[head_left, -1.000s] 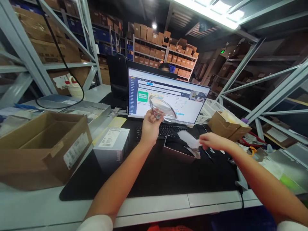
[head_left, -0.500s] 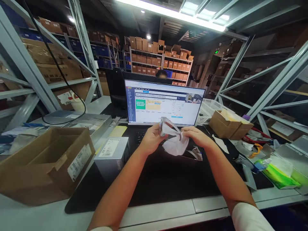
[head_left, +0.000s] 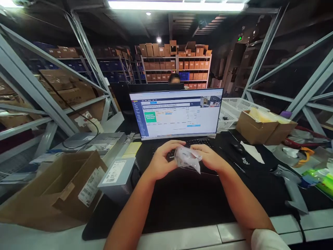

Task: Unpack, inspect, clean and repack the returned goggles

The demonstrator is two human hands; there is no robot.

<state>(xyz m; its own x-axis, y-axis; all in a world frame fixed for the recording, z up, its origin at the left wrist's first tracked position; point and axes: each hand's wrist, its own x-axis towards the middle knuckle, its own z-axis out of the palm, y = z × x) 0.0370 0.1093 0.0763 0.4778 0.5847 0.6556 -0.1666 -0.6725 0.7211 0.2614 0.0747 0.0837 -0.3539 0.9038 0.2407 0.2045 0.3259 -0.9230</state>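
A crumpled translucent plastic bag [head_left: 187,158] is held in front of the monitor, over the near edge of the keyboard [head_left: 200,142]. My left hand [head_left: 164,159] is closed on its left side, with the thumb below and the fingers curled above. On the other side, my right hand [head_left: 208,157] pinches the bag's right end. Some small dark marks show on the plastic, but I cannot make out what is inside. To the left of my left forearm stands a grey box [head_left: 118,180] with a white label on top.
An open cardboard box [head_left: 59,194] stands at the left. Behind my hands is a lit monitor [head_left: 174,118], with a person's head beyond it. A mouse [head_left: 237,148], a barcode scanner [head_left: 292,187] and a cardboard box [head_left: 256,130] with yellowish contents lie right.
The bag has been turned and gathered into a smaller bundle, and both hands are a little lower. My view has shifted, so the mouse and the whole scanner now show at right.
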